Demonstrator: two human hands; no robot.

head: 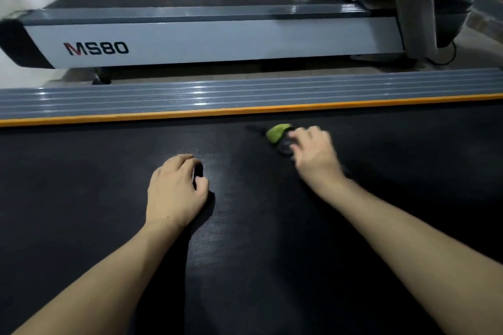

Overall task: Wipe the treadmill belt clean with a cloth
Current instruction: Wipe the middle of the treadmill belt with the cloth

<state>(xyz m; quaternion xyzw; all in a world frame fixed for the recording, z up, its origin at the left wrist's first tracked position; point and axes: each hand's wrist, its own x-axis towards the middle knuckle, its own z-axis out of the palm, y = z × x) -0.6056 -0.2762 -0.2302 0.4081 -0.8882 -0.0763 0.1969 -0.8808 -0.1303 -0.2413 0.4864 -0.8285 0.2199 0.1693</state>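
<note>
Black, dimpled rubber fills most of the view: the treadmill belt (109, 212), edged on its far side by an orange strip (163, 116) and a ribbed grey side rail (245, 94). The right hand (313, 152) reaches toward that far edge, and its grip looks closed on a small bunched green cloth (277, 132), fingers curled over something dark just beneath it; the hand is blurred, so the exact hold is hard to make out. The cloth lies on the belt near the orange strip, right of centre. The left hand (177, 187) rests on the belt nearer the person with fingers curled under, holding nothing that I can see.

As for progress, a paler, dusty-looking patch shows on the belt around and below the left hand, while the rest reads as plain dark. I cannot tell which parts are already wiped. My judgement is that wiping is either just starting or only partly done, with much of the visible belt still to cover. A second treadmill marked MS80 (95, 48) stands beyond the rail.
</note>
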